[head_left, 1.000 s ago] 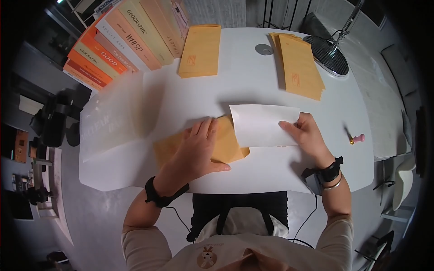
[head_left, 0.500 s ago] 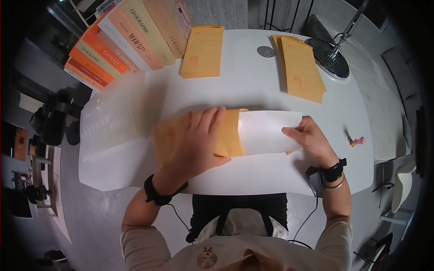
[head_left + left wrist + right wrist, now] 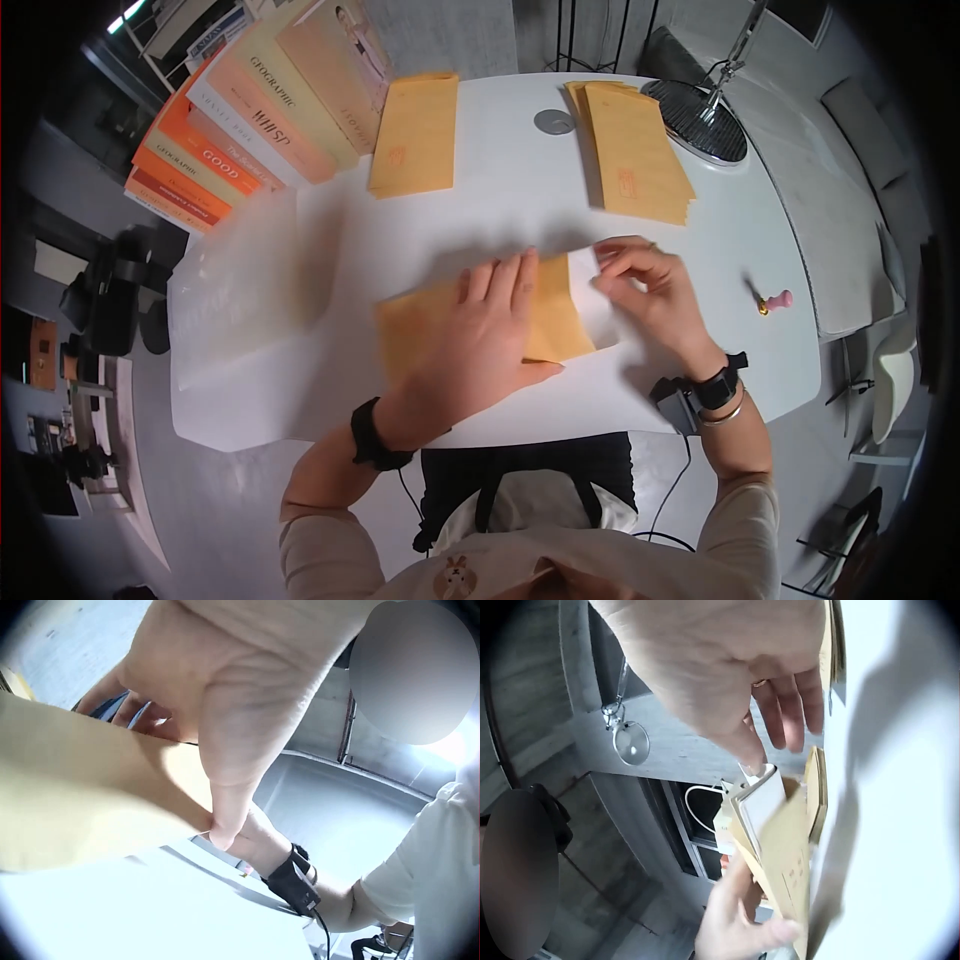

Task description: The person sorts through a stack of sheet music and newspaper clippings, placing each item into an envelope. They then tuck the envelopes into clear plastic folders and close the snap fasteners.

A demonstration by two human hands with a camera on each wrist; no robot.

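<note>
A kraft-paper envelope (image 3: 560, 310) lies lengthwise near the table's front, its mouth facing right. My left hand (image 3: 480, 340) spans and grips it, with the fingers over the far edge and the thumb (image 3: 223, 834) at the near edge. Most of a folded white paper (image 3: 592, 305) is hidden inside, and a short end sticks out on the right. At that end, my right hand (image 3: 660, 295) pinches the far corner between thumb and forefinger. In the right wrist view the paper's folded layers (image 3: 763, 802) show in the envelope's mouth, and the other fingers hang free.
Kraft envelopes lie in a left stack (image 3: 418, 140) and a right stack (image 3: 635, 155). Books (image 3: 270, 110) and a translucent bag (image 3: 255, 285) occupy the left side. A lamp base (image 3: 700, 120) stands at the back right, and a pink-handled stamp (image 3: 776, 302) lies at the right.
My right hand has moved the white paper leftward from above the envelope's mouth into it, leaving a short end out. My left hand has stayed on the envelope. The head view has shifted slightly.
</note>
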